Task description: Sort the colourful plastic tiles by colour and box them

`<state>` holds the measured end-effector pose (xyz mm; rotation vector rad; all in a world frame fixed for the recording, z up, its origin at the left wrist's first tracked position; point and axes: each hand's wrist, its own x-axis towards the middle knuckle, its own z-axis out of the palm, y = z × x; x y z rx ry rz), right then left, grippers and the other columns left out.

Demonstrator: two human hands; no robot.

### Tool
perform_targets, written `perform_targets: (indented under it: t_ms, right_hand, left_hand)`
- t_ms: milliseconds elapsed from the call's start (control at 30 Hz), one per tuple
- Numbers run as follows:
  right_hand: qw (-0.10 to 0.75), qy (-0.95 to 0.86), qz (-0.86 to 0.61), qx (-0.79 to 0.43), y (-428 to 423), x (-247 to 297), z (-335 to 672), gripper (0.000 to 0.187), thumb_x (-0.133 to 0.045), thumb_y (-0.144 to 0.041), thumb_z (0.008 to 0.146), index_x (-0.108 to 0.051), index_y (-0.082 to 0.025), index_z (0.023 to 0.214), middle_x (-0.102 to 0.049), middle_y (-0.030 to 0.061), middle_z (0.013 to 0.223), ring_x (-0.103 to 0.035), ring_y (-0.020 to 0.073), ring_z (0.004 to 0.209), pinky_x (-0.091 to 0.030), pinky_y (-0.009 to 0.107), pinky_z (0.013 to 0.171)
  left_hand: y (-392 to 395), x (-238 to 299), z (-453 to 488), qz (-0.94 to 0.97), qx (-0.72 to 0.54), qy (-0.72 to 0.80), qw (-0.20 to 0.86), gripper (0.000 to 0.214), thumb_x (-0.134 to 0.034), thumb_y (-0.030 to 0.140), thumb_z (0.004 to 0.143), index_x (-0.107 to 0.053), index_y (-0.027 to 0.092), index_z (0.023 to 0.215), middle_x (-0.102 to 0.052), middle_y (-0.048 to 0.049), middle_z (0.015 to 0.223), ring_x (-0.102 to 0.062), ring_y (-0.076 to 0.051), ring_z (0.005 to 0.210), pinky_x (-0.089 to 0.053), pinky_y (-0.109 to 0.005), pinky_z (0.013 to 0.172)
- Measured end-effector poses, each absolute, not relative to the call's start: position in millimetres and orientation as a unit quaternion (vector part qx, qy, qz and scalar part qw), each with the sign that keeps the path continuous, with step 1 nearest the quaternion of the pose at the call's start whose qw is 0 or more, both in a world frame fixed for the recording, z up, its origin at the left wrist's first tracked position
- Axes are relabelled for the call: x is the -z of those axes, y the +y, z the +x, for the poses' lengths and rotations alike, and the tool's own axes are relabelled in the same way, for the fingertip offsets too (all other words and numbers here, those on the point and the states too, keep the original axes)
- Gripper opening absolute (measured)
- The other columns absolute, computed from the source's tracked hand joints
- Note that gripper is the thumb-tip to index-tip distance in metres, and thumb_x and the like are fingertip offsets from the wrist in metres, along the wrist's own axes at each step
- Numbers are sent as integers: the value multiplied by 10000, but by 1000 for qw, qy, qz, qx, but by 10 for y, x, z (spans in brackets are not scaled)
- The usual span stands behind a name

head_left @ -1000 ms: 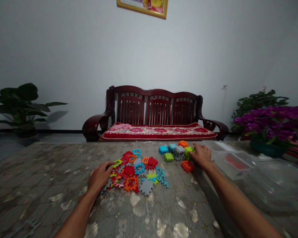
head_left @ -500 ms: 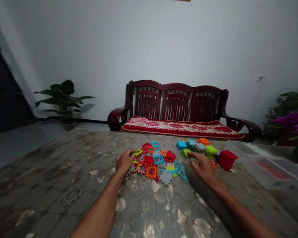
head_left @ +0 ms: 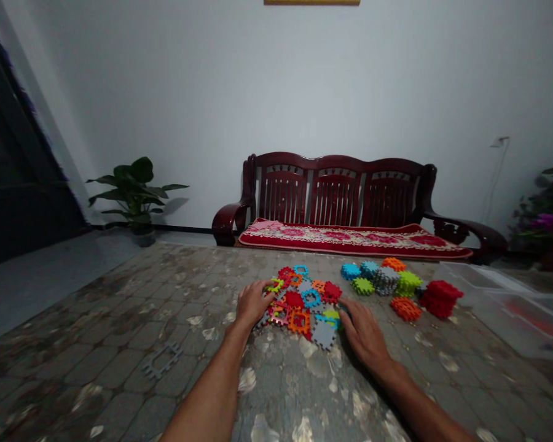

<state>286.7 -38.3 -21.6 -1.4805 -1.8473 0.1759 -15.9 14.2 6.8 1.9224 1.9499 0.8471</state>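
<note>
On the tabletop (head_left: 96, 356), a mixed heap of puzzle pieces (head_left: 295, 299) lies between your left hand (head_left: 253, 304) and your right hand (head_left: 362, 328). The left meets its edge beside a lime piece (head_left: 275, 285); the right is at the opposite edge. I cannot tell whether either hand's fingers grip anything. Colour-sorted stacks (head_left: 386, 282) stand farther right.

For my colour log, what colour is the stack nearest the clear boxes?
Red; the stack shows best in the head view.
</note>
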Motion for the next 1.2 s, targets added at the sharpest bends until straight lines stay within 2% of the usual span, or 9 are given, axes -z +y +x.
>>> perform_targets:
  t_ms: [300,533,867,1033,1200]
  right_hand:
    - [443,-660,-595,-119,-233,200,2963,458,-429,-421,878,-720,-176,1133,-721,120,1162,-640,277,1126,-467,437,1034]
    - [460,-616,-621,-152,-171,134,2996,447,-477,-414,805,-737,-182,1085,-733,118,1133,-659,281,1082,-492,444,999]
    - [490,-576,-627,-189,-173,145,3035,437,-532,-414,751,-746,-186,1055,-757,104,1096,-678,283,1049,-497,450,984]
    - [504,-552,-629,-214,-169,118,3060,400,-558,-417,720,-755,-193,987,-769,102,1035,-691,284,1005,-514,431,942]
    - [504,-545,-635,-213,-168,110,3083,408,-555,-417,697,-761,-192,968,-771,103,1021,-690,296,1006,-511,446,937]
  left_hand:
    - [134,-72,-106,674,-258,684,108,142,-650,245,853,-718,262,976,-733,-22,1160,-628,-210,1139,-401,-333,1030]
    - [131,-63,-68,664,-258,694,105,144,-597,227,878,-727,250,937,-741,-31,1081,-641,-204,1070,-424,-312,964]
    - [164,-79,-84,589,-373,694,179,150,-638,162,834,-748,237,903,-772,-19,1018,-682,-167,928,-491,-247,840]
    - [163,-101,-97,521,-452,678,253,211,-595,104,831,-749,197,941,-790,-36,983,-715,-155,862,-520,-240,811]
    - [150,-115,-114,508,-472,669,267,242,-571,92,826,-746,180,968,-796,-38,971,-734,-155,854,-537,-232,785]
